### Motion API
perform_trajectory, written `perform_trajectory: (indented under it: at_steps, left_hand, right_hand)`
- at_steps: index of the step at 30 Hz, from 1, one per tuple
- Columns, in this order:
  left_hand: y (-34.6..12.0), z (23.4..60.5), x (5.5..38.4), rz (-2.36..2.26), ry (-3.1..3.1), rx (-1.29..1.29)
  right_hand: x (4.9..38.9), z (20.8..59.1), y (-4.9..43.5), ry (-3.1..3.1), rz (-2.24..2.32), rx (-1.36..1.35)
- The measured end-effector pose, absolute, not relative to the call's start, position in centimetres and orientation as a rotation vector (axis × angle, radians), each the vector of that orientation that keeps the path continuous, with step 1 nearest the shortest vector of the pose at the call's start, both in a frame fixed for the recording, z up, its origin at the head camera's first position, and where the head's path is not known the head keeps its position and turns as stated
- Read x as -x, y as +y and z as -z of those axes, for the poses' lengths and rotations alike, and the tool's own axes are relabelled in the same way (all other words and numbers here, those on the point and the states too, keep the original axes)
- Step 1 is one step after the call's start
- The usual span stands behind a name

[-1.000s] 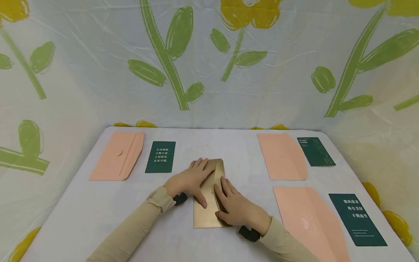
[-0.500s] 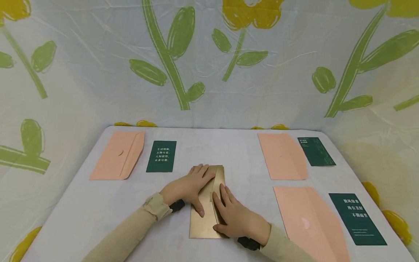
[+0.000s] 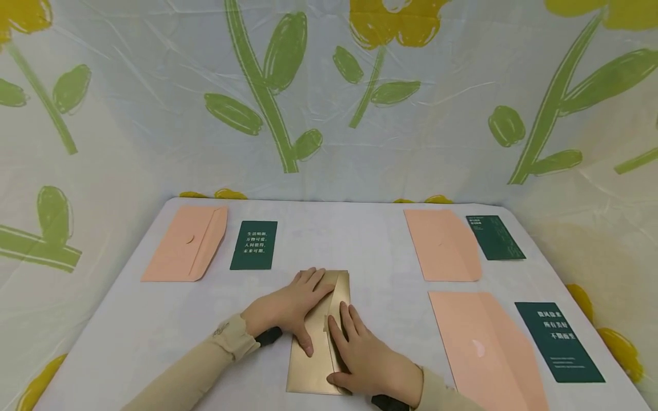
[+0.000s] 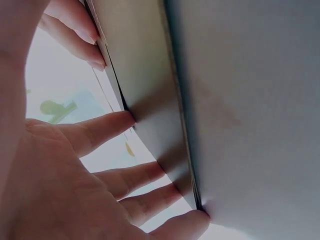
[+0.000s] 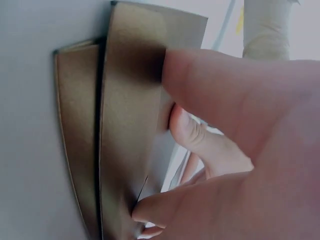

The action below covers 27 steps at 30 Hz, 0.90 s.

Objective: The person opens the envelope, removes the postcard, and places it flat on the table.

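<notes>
Hands, left [image 3: 288, 308] and right [image 3: 367, 361], spread on gold envelope [image 3: 309, 372]; perhaps 2 stacked.

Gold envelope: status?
Left hand, right hand on gold envelope. It lies on table. Pink envelopes, green cards off to sides, not in the way.

Mid-L of frame: pink env. [image 3: 180, 245], grn card [image 3: 253, 260] just R of it. Mid-R: 2nd pink env. [image 3: 441, 245], 2nd grn card [image 3: 496, 238] near. Lower R: 3rd pink env. [image 3: 485, 325], 3rd grn card [image 3: 557, 347] w/ wht text. Top: wht backdrop [image 3: 437, 131], yel. flower [image 3: 418, 25], grn stem [image 3: 268, 108].
</notes>
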<state>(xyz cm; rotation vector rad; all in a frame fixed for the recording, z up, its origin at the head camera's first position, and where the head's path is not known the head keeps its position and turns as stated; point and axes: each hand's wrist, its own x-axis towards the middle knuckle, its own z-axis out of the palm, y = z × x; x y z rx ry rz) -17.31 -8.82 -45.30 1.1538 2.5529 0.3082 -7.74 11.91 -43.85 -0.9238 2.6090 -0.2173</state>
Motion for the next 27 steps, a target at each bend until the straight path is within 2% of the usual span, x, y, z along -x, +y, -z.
perform_trajectory:
  at_steps: [12, 27]
  left_hand:
    - [-9.5, 45.4, 16.1, -0.328, 2.546, -1.157]
    - [-8.9, 44.3, 14.3, -0.245, 2.543, -1.051]
  right_hand:
    - [6.2, 44.3, 11.5, 2.642, 0.181, 0.946]
    - [6.5, 44.9, 11.4, 2.725, 0.187, 0.934]
